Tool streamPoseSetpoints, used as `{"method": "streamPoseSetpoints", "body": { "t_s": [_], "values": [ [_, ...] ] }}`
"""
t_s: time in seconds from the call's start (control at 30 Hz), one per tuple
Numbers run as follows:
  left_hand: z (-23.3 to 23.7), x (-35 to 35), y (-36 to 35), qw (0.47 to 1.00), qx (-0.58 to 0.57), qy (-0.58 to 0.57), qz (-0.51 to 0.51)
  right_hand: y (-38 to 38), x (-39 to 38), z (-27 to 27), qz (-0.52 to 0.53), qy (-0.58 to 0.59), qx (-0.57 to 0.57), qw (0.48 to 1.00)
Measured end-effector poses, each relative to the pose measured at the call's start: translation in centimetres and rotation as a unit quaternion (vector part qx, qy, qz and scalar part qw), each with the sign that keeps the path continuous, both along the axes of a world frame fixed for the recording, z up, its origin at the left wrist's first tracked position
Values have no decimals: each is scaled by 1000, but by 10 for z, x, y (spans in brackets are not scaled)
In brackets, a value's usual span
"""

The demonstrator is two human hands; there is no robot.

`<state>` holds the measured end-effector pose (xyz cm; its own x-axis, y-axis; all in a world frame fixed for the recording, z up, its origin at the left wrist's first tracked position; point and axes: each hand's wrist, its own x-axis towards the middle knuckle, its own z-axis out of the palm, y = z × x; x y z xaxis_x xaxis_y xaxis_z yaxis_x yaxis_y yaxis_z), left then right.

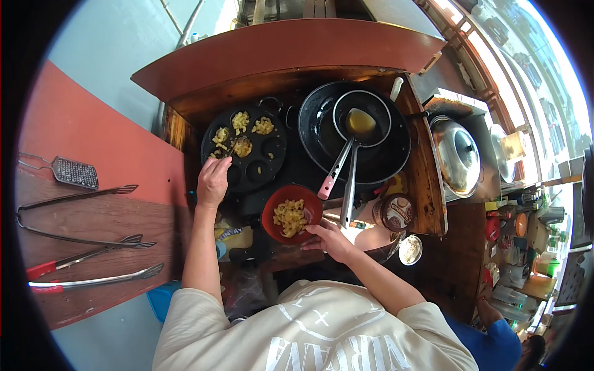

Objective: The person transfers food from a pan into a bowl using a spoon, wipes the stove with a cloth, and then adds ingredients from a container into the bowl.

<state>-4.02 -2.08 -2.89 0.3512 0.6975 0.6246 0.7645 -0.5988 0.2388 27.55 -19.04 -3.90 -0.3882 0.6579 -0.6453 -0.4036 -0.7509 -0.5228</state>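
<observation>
My right hand grips the near right rim of a red bowl, which holds yellowish chopped pieces. Over the near left edge of a round black pan with several hollows, my left hand is closed on a thin dark utensil; its exact kind is too small to tell. The utensil points toward a filled hollow. Clumps of the yellowish food fill several hollows, and others hold only a small piece or none.
Right of the hollowed pan is a large wok with a strainer and a ladle in it. A brown-lidded jar stands near the right wooden wall. Tongs and a grater lie on the left board.
</observation>
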Motion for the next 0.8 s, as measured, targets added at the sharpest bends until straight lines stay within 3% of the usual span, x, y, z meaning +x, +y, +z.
{"method": "streamPoseSetpoints", "body": {
  "t_s": [0.1, 0.23, 0.3, 0.37, 0.47, 0.5, 0.57, 0.63, 0.7, 0.8],
  "values": [
    [-1, 1, 1, 1000, 0, -21, -14, 13, -5, 2, -13, -11, 21, 1000],
    [-19, -6, 1, 985, -33, -142, 89, 32, -11, 7, -21, -8, 50, 998],
    [-25, -10, -4, 921, -166, -299, 185, 41, -17, 12, -34, -16, 47, 998],
    [-32, -11, -5, 905, -183, -333, 191, 47, -22, 12, -48, -10, 46, 998],
    [-27, -2, -8, 798, -303, -481, 200, 52, -29, 14, -65, -2, 46, 997],
    [-27, -4, -7, 798, -302, -482, 202, 54, -31, 15, -71, -1, 50, 996],
    [-25, -5, -3, 732, -343, -558, 188, 57, -36, 16, -77, 2, 47, 996],
    [-24, -3, 0, 708, -350, -585, 185, 58, -39, 17, -83, 3, 41, 996],
    [-22, -3, 5, 649, -380, -631, 188, 60, -43, 17, -92, 4, 56, 994],
    [-19, -9, 11, 626, -390, -644, 203, 63, -47, 15, -91, 3, 61, 994]
  ]
}}
